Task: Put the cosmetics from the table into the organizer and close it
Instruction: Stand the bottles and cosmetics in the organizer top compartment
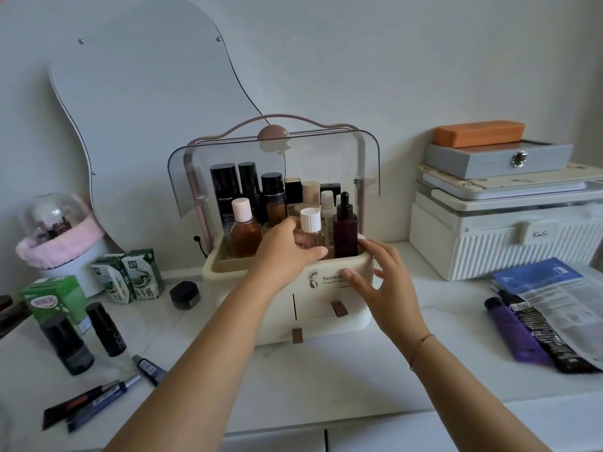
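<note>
A cream organizer (326, 308) stands mid-table with its clear lid (277, 164) raised and several bottles upright inside. My left hand (287, 249) grips a small clear bottle with a white ribbed cap (310, 223) at the front of the top tray. My right hand (378, 275) rests with spread fingers on the organizer's front right corner. Left on the table lie a dark jar (185, 295), two dark bottles (70, 344) (106, 327), a small tube (148, 368) and pencils (94, 402). A purple tube (515, 331) and a black tube (548, 337) lie at the right.
A wavy mirror (140, 102) leans on the wall behind. Milk cartons (130, 275), a green box (55, 301) and a domed pink holder (55, 236) crowd the left. A white ribbed case (505, 243) with stacked boxes stands right, with sheet packets (561, 295) before it.
</note>
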